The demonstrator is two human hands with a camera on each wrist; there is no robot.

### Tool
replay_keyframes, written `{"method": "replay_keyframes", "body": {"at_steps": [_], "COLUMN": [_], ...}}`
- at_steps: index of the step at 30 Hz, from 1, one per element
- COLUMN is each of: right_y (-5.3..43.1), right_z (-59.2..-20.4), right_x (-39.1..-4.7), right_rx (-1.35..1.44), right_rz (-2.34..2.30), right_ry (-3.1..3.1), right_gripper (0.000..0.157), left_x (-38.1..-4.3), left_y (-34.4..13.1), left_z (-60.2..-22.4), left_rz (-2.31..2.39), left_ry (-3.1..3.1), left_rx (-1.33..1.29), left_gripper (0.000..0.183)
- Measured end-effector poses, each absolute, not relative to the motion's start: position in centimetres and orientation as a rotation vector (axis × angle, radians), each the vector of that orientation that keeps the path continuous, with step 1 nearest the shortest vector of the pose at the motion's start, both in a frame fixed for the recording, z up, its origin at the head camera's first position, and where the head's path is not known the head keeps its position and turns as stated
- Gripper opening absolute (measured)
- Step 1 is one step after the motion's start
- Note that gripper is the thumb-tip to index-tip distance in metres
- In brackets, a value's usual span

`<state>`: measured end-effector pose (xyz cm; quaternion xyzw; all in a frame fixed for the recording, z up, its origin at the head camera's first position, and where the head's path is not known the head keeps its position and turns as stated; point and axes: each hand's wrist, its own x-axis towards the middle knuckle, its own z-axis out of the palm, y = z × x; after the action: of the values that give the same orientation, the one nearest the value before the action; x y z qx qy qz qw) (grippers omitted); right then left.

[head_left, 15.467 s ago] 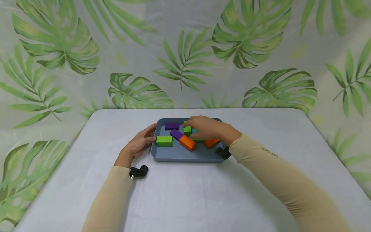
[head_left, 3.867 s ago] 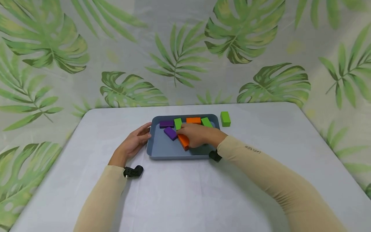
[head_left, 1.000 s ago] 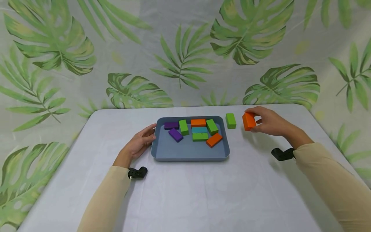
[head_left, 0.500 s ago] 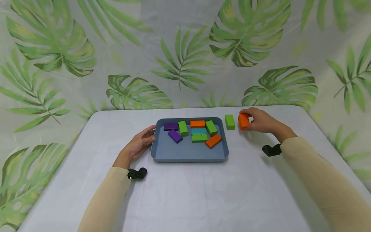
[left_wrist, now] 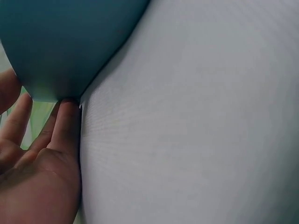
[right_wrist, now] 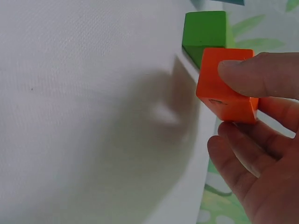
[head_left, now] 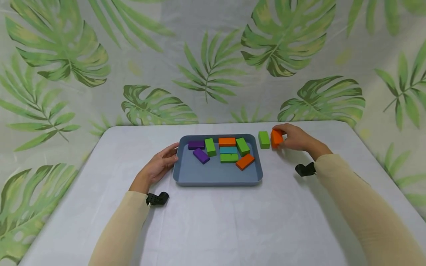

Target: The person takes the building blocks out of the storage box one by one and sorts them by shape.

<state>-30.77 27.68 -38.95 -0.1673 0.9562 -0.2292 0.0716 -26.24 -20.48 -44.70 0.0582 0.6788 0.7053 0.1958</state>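
My right hand (head_left: 297, 138) pinches an orange rectangular block (head_left: 276, 139) at the back right of the table, thumb on the near face and fingers behind. In the right wrist view the thumb presses the near end of that orange block (right_wrist: 223, 95), with a green block (right_wrist: 204, 29) just beyond it. A narrow gap separates the two in the head view. My left hand (head_left: 159, 165) rests against the left side of a grey-blue tray (head_left: 216, 183), its fingers extended. The left wrist view has the fingertips (left_wrist: 69, 109) right at the tray's outer wall (left_wrist: 70, 51).
Inside the tray lie several blocks: two purple (head_left: 201, 156), two orange (head_left: 245, 162), a blue one (head_left: 228, 150) and several green (head_left: 210, 147). A white cloth (head_left: 206, 221) covers the table. Behind it hangs a leaf-print curtain (head_left: 213, 66).
Since the earliest frame, a green block and an orange block have left the tray for the table's right. Over the last second my right hand brought the orange block left, close beside the green one.
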Motion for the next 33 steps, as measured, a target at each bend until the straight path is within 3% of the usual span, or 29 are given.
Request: {"method": "replay_keyframes", "body": {"at_steps": [33], "right_y": [26.7], "right_z": [-40.0], "right_x": [-32.0], "right_rx": [-0.353], "right_rz": [-0.682], "right_ry": [2.790], "right_gripper": [0.069], "left_x": [-26.0], "left_y": [-20.5], "left_z": [-44.5], "left_rz": [1.974], "left_ry": [1.911], "left_rx": [0.140], "left_gripper": [0.068]}}
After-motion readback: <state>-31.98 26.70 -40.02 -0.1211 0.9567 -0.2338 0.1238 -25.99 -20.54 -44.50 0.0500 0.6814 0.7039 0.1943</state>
